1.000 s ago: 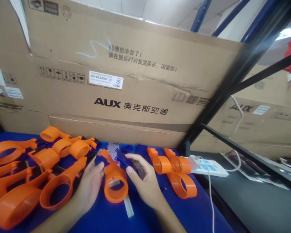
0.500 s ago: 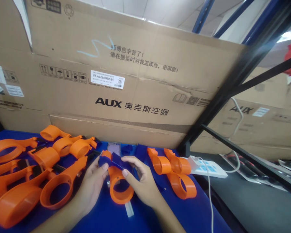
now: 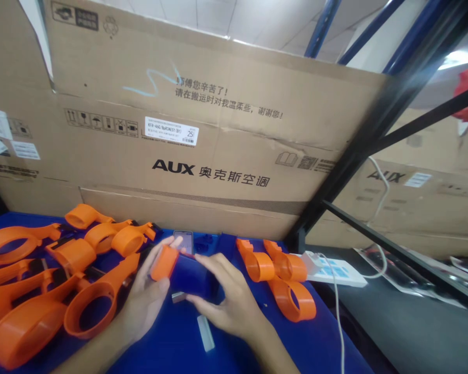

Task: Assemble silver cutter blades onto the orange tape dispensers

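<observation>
Head view: the left hand (image 3: 146, 306) has its grip closed on an orange piece (image 3: 164, 263), the right hand (image 3: 236, 301) on a blue part (image 3: 191, 275); these appear to touch, joining unclear. Table (image 3: 159, 348): orange rings (image 3: 111, 285), several dark-fitted, at 9 o'clock; three with no fitting visible, 3 o'clock.

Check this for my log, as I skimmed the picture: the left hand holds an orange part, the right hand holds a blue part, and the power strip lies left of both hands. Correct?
Not quite: the head view shows the power strip right of both hands. The left hand holds an orange part, the right hand a blue part.
</observation>
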The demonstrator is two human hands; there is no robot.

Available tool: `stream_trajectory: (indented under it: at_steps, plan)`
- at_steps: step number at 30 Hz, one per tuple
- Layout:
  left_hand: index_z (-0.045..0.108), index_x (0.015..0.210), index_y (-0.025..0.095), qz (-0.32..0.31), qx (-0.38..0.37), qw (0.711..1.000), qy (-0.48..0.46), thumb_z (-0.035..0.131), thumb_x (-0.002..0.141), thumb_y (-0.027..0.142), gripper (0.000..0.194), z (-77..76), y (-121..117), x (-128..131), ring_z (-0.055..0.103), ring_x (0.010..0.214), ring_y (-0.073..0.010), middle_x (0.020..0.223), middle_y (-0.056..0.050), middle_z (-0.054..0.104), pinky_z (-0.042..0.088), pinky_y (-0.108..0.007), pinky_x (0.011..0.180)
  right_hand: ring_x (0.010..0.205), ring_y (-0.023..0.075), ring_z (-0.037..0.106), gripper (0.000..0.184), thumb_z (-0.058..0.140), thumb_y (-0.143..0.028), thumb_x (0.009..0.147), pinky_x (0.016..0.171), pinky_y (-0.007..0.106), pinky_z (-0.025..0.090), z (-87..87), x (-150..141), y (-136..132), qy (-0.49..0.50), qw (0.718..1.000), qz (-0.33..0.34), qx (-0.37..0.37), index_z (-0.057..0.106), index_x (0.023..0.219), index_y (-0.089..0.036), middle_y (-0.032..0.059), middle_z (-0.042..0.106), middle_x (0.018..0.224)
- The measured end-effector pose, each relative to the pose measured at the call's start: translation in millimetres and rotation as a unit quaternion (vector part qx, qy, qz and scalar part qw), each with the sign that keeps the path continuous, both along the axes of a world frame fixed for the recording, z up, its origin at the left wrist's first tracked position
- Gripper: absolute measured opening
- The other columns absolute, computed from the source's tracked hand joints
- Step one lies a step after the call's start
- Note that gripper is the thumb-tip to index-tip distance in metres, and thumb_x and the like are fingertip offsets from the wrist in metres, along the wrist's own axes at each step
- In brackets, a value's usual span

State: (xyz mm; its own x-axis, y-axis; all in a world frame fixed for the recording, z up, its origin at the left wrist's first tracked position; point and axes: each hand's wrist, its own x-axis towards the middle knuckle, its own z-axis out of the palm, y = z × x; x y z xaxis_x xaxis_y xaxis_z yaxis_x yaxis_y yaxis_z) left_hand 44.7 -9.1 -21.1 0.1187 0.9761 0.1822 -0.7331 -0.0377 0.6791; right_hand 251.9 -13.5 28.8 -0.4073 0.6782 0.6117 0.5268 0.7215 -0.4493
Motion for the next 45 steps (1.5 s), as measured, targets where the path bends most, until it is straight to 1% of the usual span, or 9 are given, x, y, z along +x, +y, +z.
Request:
stream_trajectory:
  at_steps: [6, 19, 23, 27, 30, 33, 39, 41, 45]
  plan:
    - [0.066, 0.113, 0.027, 0.121, -0.017, 0.985, 0.125, 0.087, 0.074, 0.021, 0.045, 3.5, 3.8, -2.0, 0.063, 0.123, -0.0314, 0.127, -0.006, 0.071, 0.05, -0.043, 0.104, 0.111, 0.0316, 0.067, 0.056, 0.073, -0.037, 0.094, 0.088, 0.048, 0.054, -8.4, -1.6, -0.7, -0.097, 0.989, -0.013, 0.114, 0.053, 0.145, -0.025, 0.0136, 0.071, 0.119]
    - [0.059, 0.102, 0.027, 0.087, -0.077, 0.992, 0.058, 0.089, 0.07, 0.019, 0.045, 15.5, -0.3, -0.7, 0.072, 0.105, -0.027, 0.121, -0.004, 0.075, 0.055, -0.038, 0.089, 0.111, 0.0328, 0.067, 0.066, 0.074, -0.033, 0.092, 0.091, 0.05, 0.054, -9.4, -6.4, -3.8, -0.079, 0.99, -0.009, 0.114, 0.047, 0.152, -0.029, 0.0133, 0.07, 0.122]
    - [0.063, 0.117, 0.028, 0.06, -0.069, 0.995, 0.036, 0.085, 0.076, 0.025, 0.047, 14.9, 1.7, 0.4, 0.067, 0.117, -0.0303, 0.128, -0.007, 0.073, 0.053, -0.043, 0.099, 0.113, 0.0337, 0.067, 0.069, 0.077, -0.035, 0.089, 0.093, 0.051, 0.055, -11.2, -4.8, -3.5, -0.058, 0.992, -0.024, 0.105, 0.048, 0.152, -0.029, 0.0135, 0.07, 0.124]
    - [0.061, 0.134, 0.026, 0.023, -0.043, 0.999, 0.024, 0.07, 0.09, 0.045, 0.048, 9.1, 3.7, 1.7, 0.066, 0.118, -0.0324, 0.128, -0.011, 0.072, 0.052, -0.044, 0.098, 0.117, 0.0335, 0.066, 0.061, 0.074, -0.036, 0.09, 0.099, 0.05, 0.054, -6.7, -1.1, -1.8, 0.039, 0.998, -0.047, 0.02, 0.056, 0.147, -0.027, 0.0138, 0.067, 0.131]
    - [0.064, 0.13, 0.025, -0.003, 0.028, 0.997, 0.071, 0.072, 0.089, 0.043, 0.045, 3.0, 3.1, 2.2, 0.069, 0.094, -0.0258, 0.109, -0.009, 0.074, 0.055, -0.037, 0.083, 0.113, 0.0306, 0.069, 0.037, 0.061, -0.041, 0.099, 0.099, 0.047, 0.055, -2.0, -0.2, 2.4, 0.143, 0.984, -0.027, -0.104, 0.069, 0.132, -0.027, 0.0104, 0.072, 0.125]
    - [0.063, 0.129, 0.025, -0.029, 0.056, 0.991, 0.121, 0.078, 0.084, 0.04, 0.049, -2.4, 0.6, 2.6, 0.064, 0.07, -0.0186, 0.09, -0.006, 0.072, 0.053, -0.03, 0.066, 0.095, 0.0272, 0.073, 0.039, 0.052, -0.053, 0.103, 0.085, 0.041, 0.06, -2.0, -1.9, 4.7, 0.221, 0.94, 0.005, -0.259, 0.076, 0.113, -0.024, 0.0068, 0.078, 0.101]
    - [0.07, 0.11, 0.023, 0.072, -0.03, 0.979, 0.187, 0.083, 0.079, 0.038, 0.037, -10.1, -0.4, 2.0, 0.067, 0.071, -0.0192, 0.084, -0.004, 0.073, 0.053, -0.027, 0.061, 0.066, 0.0188, 0.066, 0.051, 0.057, -0.064, 0.097, 0.066, 0.03, 0.056, -5.6, -8.9, -3.2, 0.243, 0.863, 0.011, -0.442, 0.072, 0.078, -0.019, 0.0009, 0.07, 0.071]
    - [0.07, 0.098, 0.022, 0.091, -0.054, 0.97, 0.217, 0.082, 0.08, 0.042, 0.029, -10.9, 2.2, 1.0, 0.057, 0.052, -0.0141, 0.065, 0.001, 0.065, 0.044, -0.023, 0.046, 0.072, 0.0207, 0.069, 0.053, 0.051, -0.065, 0.099, 0.073, 0.033, 0.058, -2.6, -9.4, -4.2, 0.233, 0.854, 0.053, -0.462, 0.074, 0.086, -0.019, 0.0026, 0.072, 0.077]
    - [0.065, 0.088, 0.022, 0.112, -0.078, 0.965, 0.225, 0.079, 0.083, 0.047, 0.03, -12.9, 9.9, 0.5, 0.038, 0.035, -0.0062, 0.051, 0.009, 0.051, 0.027, -0.019, 0.035, 0.106, 0.0277, 0.071, 0.055, 0.049, -0.066, 0.099, 0.093, 0.044, 0.056, 5.6, -6.7, -4.6, 0.234, 0.864, 0.13, -0.427, 0.06, 0.137, -0.028, 0.0079, 0.073, 0.117]
